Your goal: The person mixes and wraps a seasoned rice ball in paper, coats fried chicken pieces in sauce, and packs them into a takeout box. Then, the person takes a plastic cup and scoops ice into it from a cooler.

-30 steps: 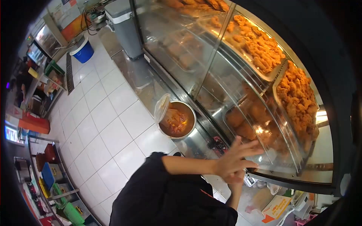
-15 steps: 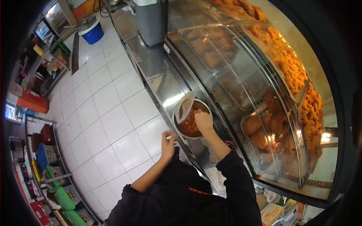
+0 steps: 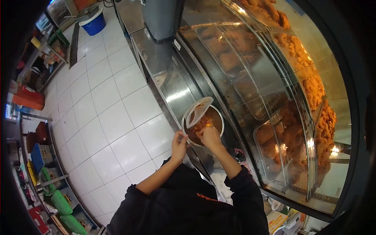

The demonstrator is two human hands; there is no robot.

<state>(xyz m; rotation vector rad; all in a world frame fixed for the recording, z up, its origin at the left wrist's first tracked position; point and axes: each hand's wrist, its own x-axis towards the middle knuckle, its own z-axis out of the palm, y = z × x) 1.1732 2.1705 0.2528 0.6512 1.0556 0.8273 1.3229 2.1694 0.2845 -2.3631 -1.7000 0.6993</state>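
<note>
A round metal pot (image 3: 223,124) stands on the steel counter beside the glass case. It holds small red and orange packets (image 3: 205,122) in a brownish bottom. A clear plastic bag (image 3: 199,112) lies over its left side, partly across the rim. My right hand (image 3: 210,137) reaches over the pot's near side, fingers pinched at the packets; what they grip is too small to make out. Just left of the rim is my left hand (image 3: 179,145), fingers curled with the tips together near the pot's edge; anything between them is too small to tell.
The glass case (image 3: 243,98) with trays of fried food (image 3: 326,125) rises on the right. A grey bin (image 3: 159,19) stands farther along the steel counter (image 3: 172,84). A blue bucket (image 3: 94,26) sits on the tiled floor; shelves with green baskets (image 3: 61,201) are at lower left.
Both hands were together near the case, then parted. My right hand went into the pot and has shifted toward its near side. My left hand has moved up to the rim, its fingers closing.
</note>
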